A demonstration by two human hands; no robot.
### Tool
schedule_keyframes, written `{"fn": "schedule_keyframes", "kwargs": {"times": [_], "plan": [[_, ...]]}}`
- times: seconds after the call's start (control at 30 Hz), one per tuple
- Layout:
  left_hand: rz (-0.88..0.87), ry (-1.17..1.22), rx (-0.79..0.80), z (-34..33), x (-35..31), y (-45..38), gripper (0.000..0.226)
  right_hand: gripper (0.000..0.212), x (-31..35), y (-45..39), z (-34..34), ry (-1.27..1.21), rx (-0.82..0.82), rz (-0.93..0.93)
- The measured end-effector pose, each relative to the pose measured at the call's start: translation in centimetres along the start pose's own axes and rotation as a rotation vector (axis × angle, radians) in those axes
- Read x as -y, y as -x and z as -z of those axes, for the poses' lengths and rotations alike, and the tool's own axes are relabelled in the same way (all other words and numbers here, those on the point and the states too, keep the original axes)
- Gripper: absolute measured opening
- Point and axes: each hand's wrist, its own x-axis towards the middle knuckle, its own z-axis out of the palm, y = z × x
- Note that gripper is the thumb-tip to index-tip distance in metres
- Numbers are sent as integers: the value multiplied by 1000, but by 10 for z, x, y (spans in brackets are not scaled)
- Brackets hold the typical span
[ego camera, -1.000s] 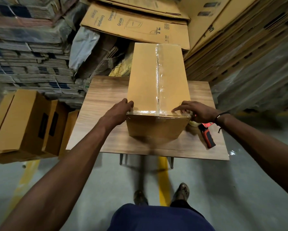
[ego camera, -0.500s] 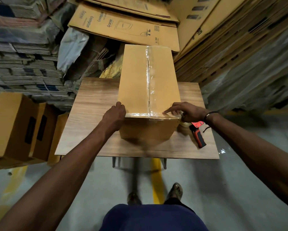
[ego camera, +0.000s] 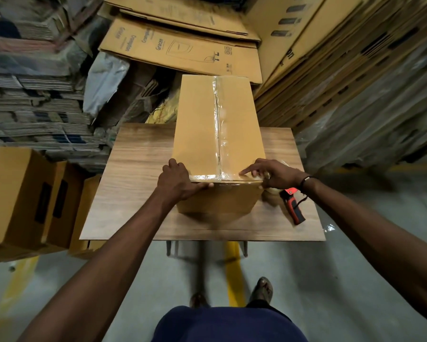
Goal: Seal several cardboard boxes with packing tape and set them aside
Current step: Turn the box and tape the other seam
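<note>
A tall brown cardboard box [ego camera: 197, 124] stands on a small wooden table [ego camera: 133, 183]. Clear tape [ego camera: 217, 119] runs along its top centre seam, and another strip crosses the near top edge. My left hand [ego camera: 175, 183] wraps the near left corner, with curled fingers on top and the thumb lying along the front face under the edge. At the near right corner my right hand [ego camera: 271, 172] rests on the box, its straight fingers pressing the tape strip flat. A red and black tape dispenser [ego camera: 294, 206] lies on the table just right of the box, partly behind my right wrist.
Sealed brown boxes [ego camera: 17, 198] stand on the floor left of the table. Flattened cartons [ego camera: 178, 45] and bundled cardboard stacks [ego camera: 34, 95] crowd the space behind and to both sides. Grey floor with a yellow line [ego camera: 234, 272] lies under the table, by my feet.
My left hand shifted from the box's left side onto the near corner, its thumb now stretched along the front edge. My right hand stays pressing at the near right corner.
</note>
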Motion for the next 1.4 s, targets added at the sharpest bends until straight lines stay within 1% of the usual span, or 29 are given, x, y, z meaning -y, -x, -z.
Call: {"fn": "schedule_keyframes", "kwargs": {"times": [0.07,0.13,0.17,0.23,0.27,0.3,0.33,0.37,0.4,0.43,0.5,0.53,0.6,0.7,0.8,0.87,0.9,0.93,1.0,1.03,1.07,1.1,1.2,1.23,1.33,1.4], "plan": [[69,12,-21,0,-6,2,125,64,1,0,-2,0,-17,-18],[139,52,-51,0,-13,4,128,60,5,4,-4,6,-69,-46],[175,96,-65,0,-18,3,130,62,8,6,-7,-13,-157,-86],[244,202,-67,-2,-27,0,144,69,17,8,-17,-90,-465,-253],[278,251,-63,-3,-31,-3,153,79,22,7,-24,-126,-608,-372],[307,289,-59,-6,-35,-6,161,93,26,3,-32,-176,-684,-499],[331,316,-59,-8,-39,-9,167,110,31,-3,-39,-245,-688,-605],[348,331,-67,-11,-42,-11,171,124,38,-10,-46,-328,-663,-667],[358,336,-80,-13,-43,-12,174,133,44,-16,-52,-406,-646,-696],[367,337,-95,-14,-44,-12,175,135,48,-21,-58,-463,-654,-705],[399,361,-115,-13,-41,-14,173,129,51,-25,-67,-483,-687,-731],[421,383,-114,-11,-38,-16,169,127,51,-25,-69,-472,-691,-743],[439,415,-106,-7,-28,-21,151,122,48,-24,-69,-495,-686,-774],[410,420,-84,-5,-8,-28,120,104,40,-20,-61,-568,-677,-755],[395,458,-32,-2,16,-34,95,96,38,-15,-46,-660,-587,-753],[414,526,10,2,22,-38,86,93,40,-18,-33,-660,-495,-798],[421,573,33,4,19,-39,89,97,43,-23,-28,-645,-463,-822],[424,607,52,3,12,-39,101,112,49,-27,-26,-628,-433,-841],[442,606,74,2,-9,-34,131,161,59,-37,-28,-581,-406,-895],[455,584,55,1,-19,-29,140,177,61,-41,-33,-548,-409,-924],[467,565,22,-1,-25,-26,142,182,61,-43,-38,-516,-417,-942],[472,555,-7,-3,-27,-24,141,182,59,-44,-43,-486,-428,-951],[463,562,-35,-5,-10,-26,124,193,57,-42,-42,-443,-443,-933],[452,559,-30,-5,-2,-28,118,190,54,-42,-40,-440,-433,-923],[395,545,2,1,19,-30,103,163,47,-39,-34,-434,-409,-913],[358,607,31,7,30,-28,88,153,43,-34,-32,-436,-417,-905]]}}
